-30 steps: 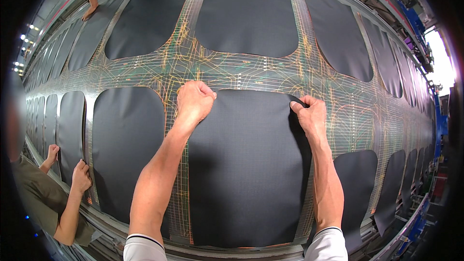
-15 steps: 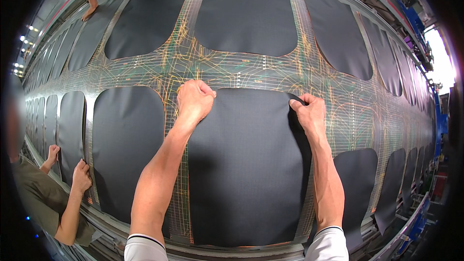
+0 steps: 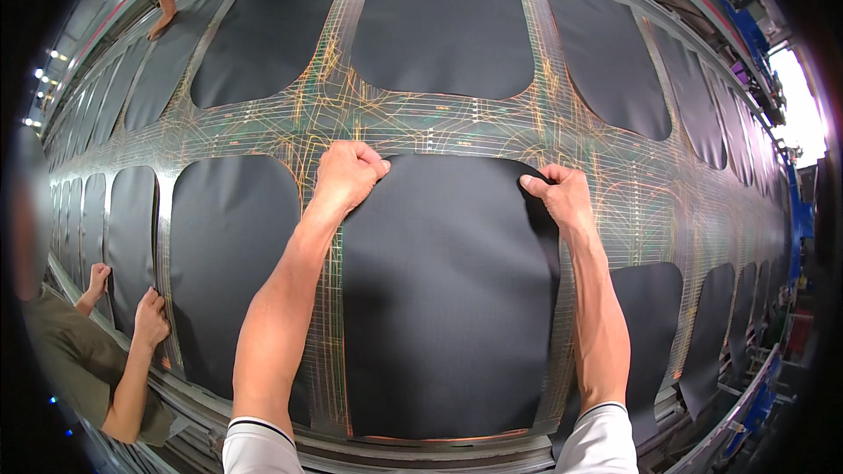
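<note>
A black sheet with rounded far corners lies in front of me on the long table. At its far left corner my left hand is closed, pinching the edge between thumb and fingers. My right hand pinches the far right corner the same way, and that corner is lifted, with a dark shadow beneath it. The sheet's middle bulges slightly, and its near edge reaches an orange line close to the table's near rim.
Thin orange, yellow and green lines cover the table surface. Similar black sheets lie in two rows, one beside mine on the left and another on the right. A co-worker's hands hold a sheet at left. Another person's hand touches the far row.
The view has shifted slightly. Both my hands still pinch the corners, and the sheet's far edge appears marginally farther away. The co-worker's hands look almost unchanged.
</note>
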Demonstrator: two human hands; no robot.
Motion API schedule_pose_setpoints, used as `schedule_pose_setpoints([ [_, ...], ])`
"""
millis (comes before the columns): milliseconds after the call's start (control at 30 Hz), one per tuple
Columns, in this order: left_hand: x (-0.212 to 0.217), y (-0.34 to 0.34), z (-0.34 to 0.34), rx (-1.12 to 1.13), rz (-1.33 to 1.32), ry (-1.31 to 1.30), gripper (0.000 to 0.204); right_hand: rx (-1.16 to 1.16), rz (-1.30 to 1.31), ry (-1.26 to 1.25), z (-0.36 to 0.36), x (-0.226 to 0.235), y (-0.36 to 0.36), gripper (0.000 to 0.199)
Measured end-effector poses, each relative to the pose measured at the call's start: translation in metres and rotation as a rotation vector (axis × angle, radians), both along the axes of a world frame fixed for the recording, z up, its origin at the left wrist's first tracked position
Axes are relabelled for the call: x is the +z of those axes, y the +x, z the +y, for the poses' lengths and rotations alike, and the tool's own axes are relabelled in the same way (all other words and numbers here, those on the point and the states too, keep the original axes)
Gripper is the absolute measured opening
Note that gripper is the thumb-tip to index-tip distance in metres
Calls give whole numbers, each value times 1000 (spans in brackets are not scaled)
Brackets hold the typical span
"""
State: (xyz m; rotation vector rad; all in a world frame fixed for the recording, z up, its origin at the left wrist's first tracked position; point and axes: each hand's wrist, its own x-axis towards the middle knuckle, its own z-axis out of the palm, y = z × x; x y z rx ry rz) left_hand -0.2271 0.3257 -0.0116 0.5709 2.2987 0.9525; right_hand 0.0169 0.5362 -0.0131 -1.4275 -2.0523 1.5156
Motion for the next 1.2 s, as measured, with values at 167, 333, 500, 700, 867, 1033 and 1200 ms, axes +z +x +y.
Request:
schedule_pose_setpoints([
  [167, 5, -3, -23, -42, -58, 251, 34, 149, 236, -100, -5, 19, 21, 45],
  [333, 16, 30, -64, 214, 383, 534, 47, -16, 50, 16, -32, 35, 53, 52],
  [500, 30, 124, -179, 269, 108, 301, 15, -103, 81, -130, -69, 30, 115, 48],
  [700, 45, 256, -294, 426, -153, -25, 23, -242, 139, -108, -138, 29, 176, 47],
  [867, 32, 269, -317, 397, -306, -80, 25, -265, -44, 85, -176, 28, 212, 28],
  [1033, 29, 261, -314, 316, -294, -83, 21, -363, -181, -65, -248, 20, 269, 27],
  [1200, 38, 270, -301, 390, -539, -29, 15, -491, -176, -159, -281, 26, 289, 31],
])
